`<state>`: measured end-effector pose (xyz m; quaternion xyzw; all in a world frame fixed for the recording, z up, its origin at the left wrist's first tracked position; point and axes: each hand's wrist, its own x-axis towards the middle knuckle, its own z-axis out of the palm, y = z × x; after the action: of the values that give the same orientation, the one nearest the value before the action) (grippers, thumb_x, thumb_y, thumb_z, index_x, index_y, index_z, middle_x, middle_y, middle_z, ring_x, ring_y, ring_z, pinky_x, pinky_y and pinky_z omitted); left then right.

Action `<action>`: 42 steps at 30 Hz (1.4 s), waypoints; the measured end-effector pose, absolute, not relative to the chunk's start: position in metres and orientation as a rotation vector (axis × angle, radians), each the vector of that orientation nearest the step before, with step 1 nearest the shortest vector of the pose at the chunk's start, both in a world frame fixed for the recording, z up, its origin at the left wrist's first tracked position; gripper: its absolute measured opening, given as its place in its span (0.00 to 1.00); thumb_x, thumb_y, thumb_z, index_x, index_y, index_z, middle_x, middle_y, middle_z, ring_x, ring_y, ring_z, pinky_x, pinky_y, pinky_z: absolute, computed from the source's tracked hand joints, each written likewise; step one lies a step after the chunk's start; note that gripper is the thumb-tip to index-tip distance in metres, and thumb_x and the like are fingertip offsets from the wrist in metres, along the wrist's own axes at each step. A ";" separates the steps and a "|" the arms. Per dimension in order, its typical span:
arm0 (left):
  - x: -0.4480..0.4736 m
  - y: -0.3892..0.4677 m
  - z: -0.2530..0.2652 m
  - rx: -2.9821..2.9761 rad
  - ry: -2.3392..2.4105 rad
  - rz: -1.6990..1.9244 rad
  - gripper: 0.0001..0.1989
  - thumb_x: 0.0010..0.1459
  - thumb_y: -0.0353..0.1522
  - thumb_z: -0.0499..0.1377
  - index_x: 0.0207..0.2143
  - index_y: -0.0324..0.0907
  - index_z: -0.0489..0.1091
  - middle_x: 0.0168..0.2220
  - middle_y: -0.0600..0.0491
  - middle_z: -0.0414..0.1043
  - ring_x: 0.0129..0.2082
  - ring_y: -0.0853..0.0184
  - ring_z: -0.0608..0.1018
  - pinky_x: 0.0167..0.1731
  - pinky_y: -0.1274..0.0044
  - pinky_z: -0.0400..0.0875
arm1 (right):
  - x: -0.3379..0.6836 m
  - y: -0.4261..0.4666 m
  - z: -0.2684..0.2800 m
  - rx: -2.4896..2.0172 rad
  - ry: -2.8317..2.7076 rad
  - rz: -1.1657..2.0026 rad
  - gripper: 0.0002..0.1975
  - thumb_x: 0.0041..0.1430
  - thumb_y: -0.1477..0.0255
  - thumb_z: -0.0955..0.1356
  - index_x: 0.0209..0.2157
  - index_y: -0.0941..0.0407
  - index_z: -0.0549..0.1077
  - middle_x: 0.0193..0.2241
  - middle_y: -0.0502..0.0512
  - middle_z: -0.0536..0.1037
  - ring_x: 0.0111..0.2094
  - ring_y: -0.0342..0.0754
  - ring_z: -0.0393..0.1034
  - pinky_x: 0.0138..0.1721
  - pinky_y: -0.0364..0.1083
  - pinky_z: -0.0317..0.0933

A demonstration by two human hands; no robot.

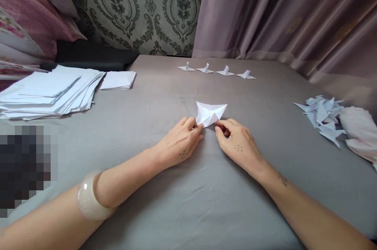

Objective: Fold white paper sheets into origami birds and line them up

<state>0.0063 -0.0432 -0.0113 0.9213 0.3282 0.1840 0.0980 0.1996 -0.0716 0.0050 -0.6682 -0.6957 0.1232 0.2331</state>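
A partly folded sheet of white paper [211, 112] rests on the grey cloth surface in front of me, its far corners spread to points and creases running across its near half. At its near left edge my left hand [186, 134] is closed, fingertips pinching the paper. My right hand [235, 136] is curled at the near right edge, thumb and index finger pinched on that side of the paper. Farther off, several small folded paper birds [226, 71] stand in a row.
On the left lie a large stack of white paper [50, 93] and a smaller stack [118, 80]. A pile of folded paper pieces [322, 112] sits at the right beside a pale cloth bundle [359, 128]. Curtains [250, 14] and a patterned wall border the far side.
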 end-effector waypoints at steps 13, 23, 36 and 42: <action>0.006 -0.044 -0.010 2.749 0.981 0.471 0.19 0.67 0.33 0.42 0.55 0.37 0.61 0.40 0.45 0.60 0.38 0.62 0.65 0.42 0.68 0.67 | 0.198 -0.070 0.001 -1.846 -1.832 0.371 0.15 0.58 0.70 0.62 0.45 0.57 0.73 0.39 0.58 0.75 0.39 0.51 0.70 0.41 0.49 0.63; 0.007 -0.045 -0.011 2.809 1.023 0.432 0.20 0.67 0.34 0.41 0.58 0.37 0.56 0.39 0.45 0.61 0.37 0.62 0.65 0.41 0.67 0.67 | 0.194 -0.065 -0.005 -1.578 -1.602 0.619 0.21 0.56 0.73 0.63 0.53 0.56 0.65 0.46 0.58 0.76 0.38 0.46 0.72 0.43 0.48 0.66; 0.005 -0.044 -0.009 2.681 0.978 0.503 0.18 0.66 0.33 0.44 0.56 0.40 0.61 0.41 0.45 0.62 0.39 0.62 0.66 0.43 0.66 0.68 | 0.195 -0.056 -0.001 -1.512 -1.466 0.825 0.26 0.53 0.76 0.64 0.55 0.56 0.60 0.47 0.58 0.77 0.48 0.48 0.72 0.52 0.51 0.63; 0.004 -0.044 -0.010 2.612 0.994 0.541 0.18 0.66 0.34 0.45 0.55 0.39 0.62 0.44 0.44 0.62 0.41 0.61 0.67 0.45 0.64 0.68 | 0.195 -0.055 -0.002 -1.522 -1.472 0.828 0.25 0.54 0.76 0.64 0.55 0.56 0.60 0.47 0.58 0.77 0.48 0.47 0.72 0.52 0.51 0.63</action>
<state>0.0039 -0.0441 -0.0096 0.9076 0.3454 0.1881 0.1469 0.1946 -0.0551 -0.0018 -0.6074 -0.5873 0.3306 0.4205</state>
